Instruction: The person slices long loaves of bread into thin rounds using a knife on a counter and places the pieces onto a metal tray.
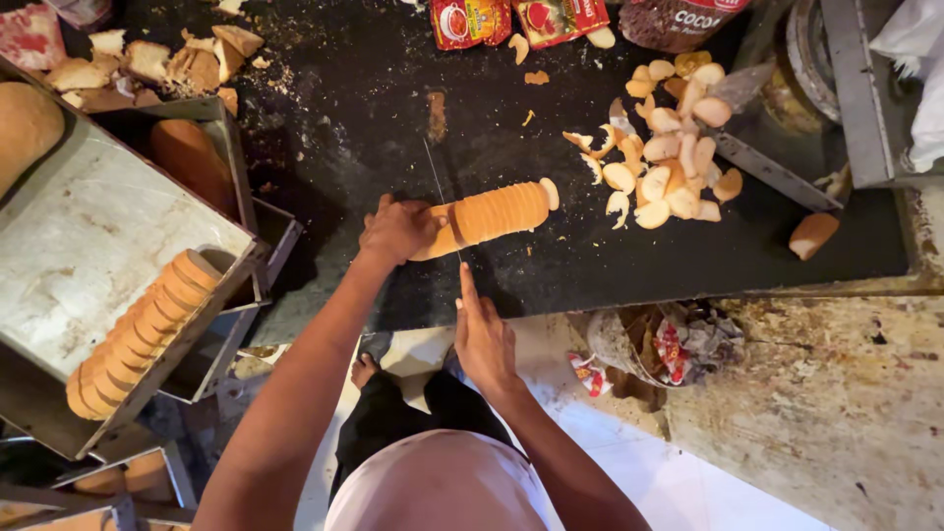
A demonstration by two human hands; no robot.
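On the black worktop (374, 79), left hand (398, 229) is clamped round the uncut end of a long bread loaf (487, 216), right hand (484, 339) gripping the thin knife (438, 187). Looks mostly sliced, just that stub left; another sliced row (138, 329) sits on the metal tray (79, 236).

The left hand (396, 229) gripped the loaf (489, 216) at its uncut end. The right hand (482, 337) held a knife (440, 192) across the loaf. Bread scraps (664, 147) lay right of the loaf.
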